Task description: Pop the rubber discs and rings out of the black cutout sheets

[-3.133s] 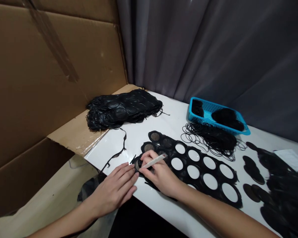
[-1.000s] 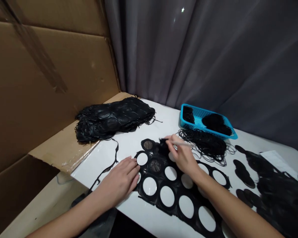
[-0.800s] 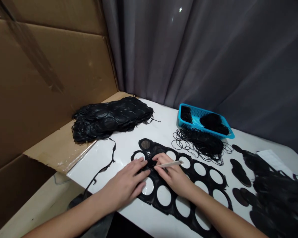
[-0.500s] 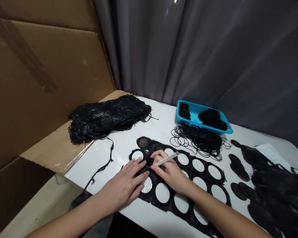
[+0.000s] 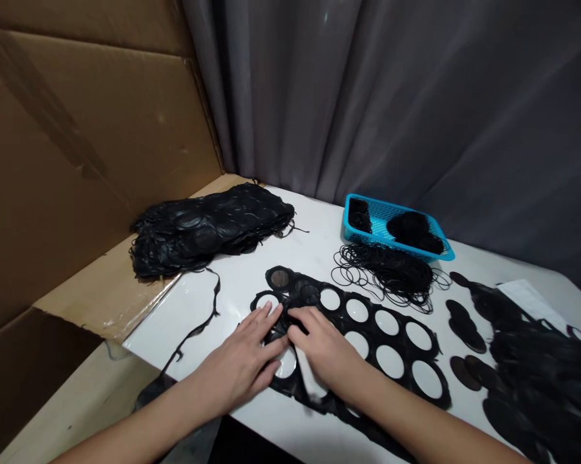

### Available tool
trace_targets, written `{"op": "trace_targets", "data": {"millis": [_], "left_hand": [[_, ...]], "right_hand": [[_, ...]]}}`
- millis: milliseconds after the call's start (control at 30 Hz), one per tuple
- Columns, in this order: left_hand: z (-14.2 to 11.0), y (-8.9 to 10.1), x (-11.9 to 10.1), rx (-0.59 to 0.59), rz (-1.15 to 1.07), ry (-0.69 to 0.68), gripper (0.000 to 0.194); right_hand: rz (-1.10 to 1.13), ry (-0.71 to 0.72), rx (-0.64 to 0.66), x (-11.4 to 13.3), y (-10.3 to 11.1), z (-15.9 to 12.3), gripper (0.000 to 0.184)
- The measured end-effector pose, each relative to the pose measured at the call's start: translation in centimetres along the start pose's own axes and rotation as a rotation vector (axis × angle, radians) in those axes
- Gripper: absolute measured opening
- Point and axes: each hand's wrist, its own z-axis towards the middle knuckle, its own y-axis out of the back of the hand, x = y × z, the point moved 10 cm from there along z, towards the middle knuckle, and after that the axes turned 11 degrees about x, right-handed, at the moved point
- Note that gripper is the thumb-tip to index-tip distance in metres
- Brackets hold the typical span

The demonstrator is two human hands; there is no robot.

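Head view: left hand (image 5: 235,364) laid flat, fingers loosely spread, on black perforated sheet (image 5: 372,335); nothing gripped. Right hand (image 5: 326,345) curled nearly closed, blurred white stick (image 5: 310,377) held, fingertips set on same sheet. Sheet spread on white table (image 5: 319,209), in front of blue basket (image 5: 351,236). In basket: small black pile (image 5: 359,216) at left end, larger black heap (image 5: 415,232) at right, mesh floor seen between. Thin black rings (image 5: 391,270) heaped just outside, near basket's front wall.
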Motion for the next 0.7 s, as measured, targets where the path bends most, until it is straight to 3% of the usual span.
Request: {"op": "trace_targets", "data": {"millis": [67,233,300,400,500,700], "left_hand": [[0.1,-0.2,0.0,0.005,0.013,-0.002,0.040],[0.1,0.0,0.0,0.022,0.049,0.004,0.038],[0.5,0.6,0.0,0.015,0.046,0.014,0.028],[1.8,1.6,0.7,-0.036,0.035,0.067,0.020],[3.3,1.6,1.5,-0.106,0.084,0.077,0.039],[4.1,-1.0,2.7,-0.076,0.151,0.060,0.046]], "right_hand": [[-0.023,-0.043,-0.065,-1.2,1.5,0.4,0.026],[-0.034,-0.226,-0.329,-7.3,9.0,1.2,0.020],[-0.049,-0.203,-0.342,-8.1,10.0,1.6,0.019],[-0.019,-0.091,-0.205,-6.9,7.8,2.3,0.018],[0.070,-0.037,-0.102,-5.7,5.1,2.5,0.015],[0.273,-0.145,-0.136,-7.0,4.2,2.2,0.018]]}}
